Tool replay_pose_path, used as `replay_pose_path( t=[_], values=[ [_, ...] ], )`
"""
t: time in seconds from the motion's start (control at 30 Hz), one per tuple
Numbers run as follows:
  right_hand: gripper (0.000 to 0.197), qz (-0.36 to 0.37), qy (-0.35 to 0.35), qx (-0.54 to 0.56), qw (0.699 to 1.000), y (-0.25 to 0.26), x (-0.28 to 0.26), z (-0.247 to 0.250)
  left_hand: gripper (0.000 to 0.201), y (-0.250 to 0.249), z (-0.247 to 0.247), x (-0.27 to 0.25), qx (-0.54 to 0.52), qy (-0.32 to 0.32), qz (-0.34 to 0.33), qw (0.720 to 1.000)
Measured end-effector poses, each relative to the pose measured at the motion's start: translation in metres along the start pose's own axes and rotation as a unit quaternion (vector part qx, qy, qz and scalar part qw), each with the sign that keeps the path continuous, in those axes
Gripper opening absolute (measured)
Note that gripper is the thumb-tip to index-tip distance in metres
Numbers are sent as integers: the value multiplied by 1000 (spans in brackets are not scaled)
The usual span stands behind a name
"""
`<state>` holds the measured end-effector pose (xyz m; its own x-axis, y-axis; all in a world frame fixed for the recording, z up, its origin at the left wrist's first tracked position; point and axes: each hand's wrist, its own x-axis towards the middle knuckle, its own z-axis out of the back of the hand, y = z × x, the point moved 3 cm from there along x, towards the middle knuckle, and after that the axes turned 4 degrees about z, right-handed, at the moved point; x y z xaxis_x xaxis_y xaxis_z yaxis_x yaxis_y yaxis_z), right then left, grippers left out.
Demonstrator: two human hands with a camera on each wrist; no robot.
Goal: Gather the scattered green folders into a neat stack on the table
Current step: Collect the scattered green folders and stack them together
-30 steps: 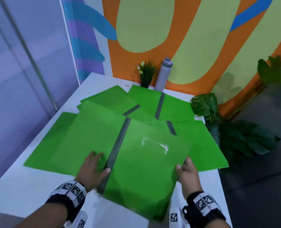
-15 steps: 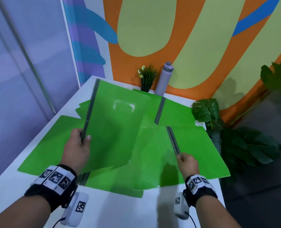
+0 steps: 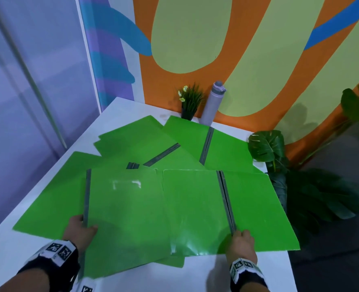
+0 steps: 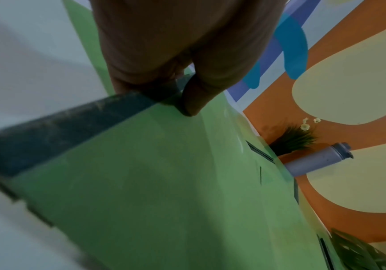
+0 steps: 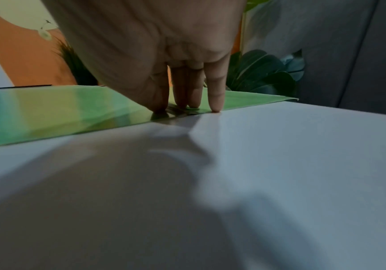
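Several green folders with dark spines lie spread and overlapping on the white table [image 3: 195, 275]. My left hand [image 3: 80, 225] grips the dark spine [image 4: 60, 127] of a closed folder [image 3: 124, 209], thumb [image 4: 196, 98] on top and fingers underneath; it hovers low over the pile at the front left. My right hand [image 3: 241, 241] stands with straight fingers [image 5: 215, 106] pointing down on the near end of the spine of an open folder [image 3: 195, 207] at the front right. More open folders [image 3: 225, 152] lie behind, and another one [image 3: 54, 199] lies under the left side.
A small potted plant [image 3: 190, 104] and a grey bottle [image 3: 213, 104] stand at the table's back edge against the painted wall. Large leafy plants [image 3: 267, 146] crowd the table's right side. Bare white table shows along the front edge.
The folder held open in both hands a second ago is shut. My left hand has brought it down from a raised tilt to the front left. My right hand shifted to the other folder's spine.
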<state>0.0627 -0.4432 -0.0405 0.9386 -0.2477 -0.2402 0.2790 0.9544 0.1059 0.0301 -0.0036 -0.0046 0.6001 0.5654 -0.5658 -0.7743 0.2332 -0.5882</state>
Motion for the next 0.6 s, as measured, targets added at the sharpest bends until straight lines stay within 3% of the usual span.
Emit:
replay_pose_path(
  t=[0.1,0.27,0.5,0.6],
  values=[
    [21,-6,-19,7,1000,-1,-4,2,68,7,-1,6,-13,6,4,1000],
    [40,-25,-17,35,999,-8,-4,2,68,14,-3,9,-51,15,9,999],
    [23,11,26,-11,1000,-7,-4,15,70,17,-5,6,-112,43,-14,993],
    [17,9,-17,6,1000,-5,-7,45,68,8,-3,2,-145,63,-35,987]
  ],
)
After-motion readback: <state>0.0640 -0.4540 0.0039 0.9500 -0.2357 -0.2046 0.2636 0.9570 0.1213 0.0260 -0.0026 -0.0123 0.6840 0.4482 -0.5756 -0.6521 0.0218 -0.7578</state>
